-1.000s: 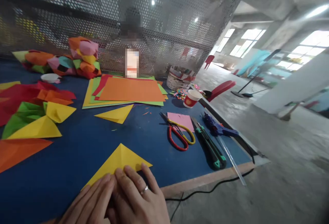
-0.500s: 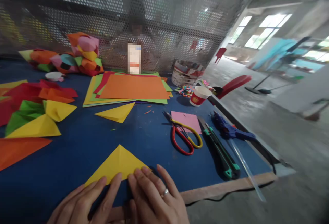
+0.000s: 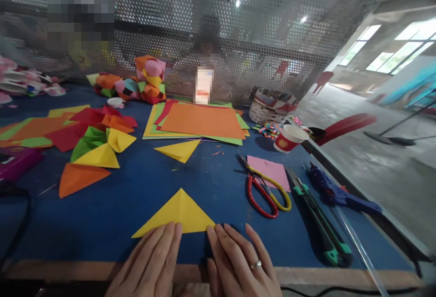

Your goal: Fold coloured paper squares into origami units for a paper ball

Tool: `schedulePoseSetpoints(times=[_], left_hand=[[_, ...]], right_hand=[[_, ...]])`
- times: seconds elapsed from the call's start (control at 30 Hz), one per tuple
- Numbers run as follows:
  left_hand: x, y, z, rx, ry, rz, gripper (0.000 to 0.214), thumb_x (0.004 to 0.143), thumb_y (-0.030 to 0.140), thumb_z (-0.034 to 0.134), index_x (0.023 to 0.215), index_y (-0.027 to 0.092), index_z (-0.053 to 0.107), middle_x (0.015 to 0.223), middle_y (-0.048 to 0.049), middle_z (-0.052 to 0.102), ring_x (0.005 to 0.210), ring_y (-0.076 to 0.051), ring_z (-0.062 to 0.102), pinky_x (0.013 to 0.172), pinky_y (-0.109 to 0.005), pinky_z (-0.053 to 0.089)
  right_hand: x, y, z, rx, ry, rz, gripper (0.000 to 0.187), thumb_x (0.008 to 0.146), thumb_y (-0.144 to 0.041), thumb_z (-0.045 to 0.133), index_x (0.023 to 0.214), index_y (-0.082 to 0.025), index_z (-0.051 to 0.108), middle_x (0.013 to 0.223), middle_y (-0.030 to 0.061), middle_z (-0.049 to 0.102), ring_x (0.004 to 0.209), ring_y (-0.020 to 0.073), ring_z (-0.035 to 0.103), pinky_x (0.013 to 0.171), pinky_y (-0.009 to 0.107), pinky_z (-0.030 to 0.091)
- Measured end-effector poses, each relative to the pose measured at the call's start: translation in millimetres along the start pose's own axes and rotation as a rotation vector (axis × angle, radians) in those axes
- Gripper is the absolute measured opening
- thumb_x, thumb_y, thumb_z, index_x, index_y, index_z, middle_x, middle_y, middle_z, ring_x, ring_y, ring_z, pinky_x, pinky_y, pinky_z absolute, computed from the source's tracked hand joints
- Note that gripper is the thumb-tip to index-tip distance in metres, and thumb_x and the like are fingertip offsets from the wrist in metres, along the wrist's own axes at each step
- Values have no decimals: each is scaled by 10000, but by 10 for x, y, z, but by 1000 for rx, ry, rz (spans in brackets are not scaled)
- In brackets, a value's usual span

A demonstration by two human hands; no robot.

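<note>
**Yellow triangle down flat, 2 hands on it, and the fold looks well along!**

Here we are at the blue table (image 3: pixel 146 188), and the yellow paper triangle (image 3: pixel 180 208) lies near its front edge, point away from the person, w/ a crease line down the middle. L hand (image 3: pixel 150 258) is flat and unclenched, fingers tog. on the triangle's lower-left edge. R hand (image 3: pixel 241 258) is loose too, fingertips at the right corner — pressing, it seems, not gripping.

Progress check, approx.: the triangle shape is made; whether this 1 needs more creasing, can't tell. Another folded yellow piece (image 3: pixel 180 151) lies just beyond, pointed and slim. Off left, more done: a green piece (image 3: pixel 90 142), 2 yellow pieces (image 3: pixel 98 156) and 1 orange piece (image 3: pixel 82 179), all folded. At the back, a multicolour cluster (image 3: pixel 150 79) stands built up in 3D.

And the rest? A stack of coloured sheets (image 3: pixel 204 122) lies flat, so there's paper left unfolded, qty. unclear. On the right, scissors (image 3: pixel 256 172), cutter (image 3: pixel 318 217) and glue gun (image 3: pixel 335 192) all lie out of hand — no tool in use rt. now.
</note>
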State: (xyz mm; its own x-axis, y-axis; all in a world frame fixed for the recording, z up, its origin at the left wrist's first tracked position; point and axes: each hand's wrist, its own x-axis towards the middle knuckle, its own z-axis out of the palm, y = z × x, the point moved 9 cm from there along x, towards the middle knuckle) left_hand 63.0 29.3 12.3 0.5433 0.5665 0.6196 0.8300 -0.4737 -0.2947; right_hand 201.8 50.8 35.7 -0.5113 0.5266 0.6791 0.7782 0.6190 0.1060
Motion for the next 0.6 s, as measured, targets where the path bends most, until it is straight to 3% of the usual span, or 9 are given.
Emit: schedulePoseSetpoints(times=[0.2, 0.27, 0.43, 0.6], left_hand=[[22, 26, -26, 22, 41, 4, 420, 1027, 210, 382, 1281, 6, 647, 1354, -189, 664, 1241, -288, 631, 1140, -401, 412], [49, 2, -75, -25, 67, 6, 405, 1023, 179, 362, 1228, 11, 667, 1291, -185, 695, 1206, -277, 651, 1108, -386, 443], [40, -193, -225, -119, 148, -41, 380, 1028, 178, 357, 1106, 32, 699, 1152, -177, 738, 1136, -251, 684, 1114, -383, 453], [-185, -323, -242, -102, 114, 18, 380, 1020, 287, 452, 1206, 56, 689, 1239, -157, 731, 1181, -259, 674, 1223, -464, 356]], right_hand=[[177, -246, 95, 26, 76, -3, 306, 1021, -148, 483, 1167, -98, 747, 1080, 61, 795, 1053, 185, 726, 1115, 318, 510], [270, -313, 124, 92, 133, 38, 318, 1036, -151, 451, 1120, -127, 757, 1032, 58, 790, 1028, 186, 719, 1064, 317, 552], [358, -504, 238, 132, 138, 25, 325, 1041, -188, 452, 1149, -123, 752, 1039, 92, 776, 1031, 203, 706, 974, 298, 610], [260, -608, 381, 122, 117, 118, 384, 1050, -255, 429, 1271, -122, 714, 1126, 125, 766, 1078, 250, 717, 919, 314, 641]])
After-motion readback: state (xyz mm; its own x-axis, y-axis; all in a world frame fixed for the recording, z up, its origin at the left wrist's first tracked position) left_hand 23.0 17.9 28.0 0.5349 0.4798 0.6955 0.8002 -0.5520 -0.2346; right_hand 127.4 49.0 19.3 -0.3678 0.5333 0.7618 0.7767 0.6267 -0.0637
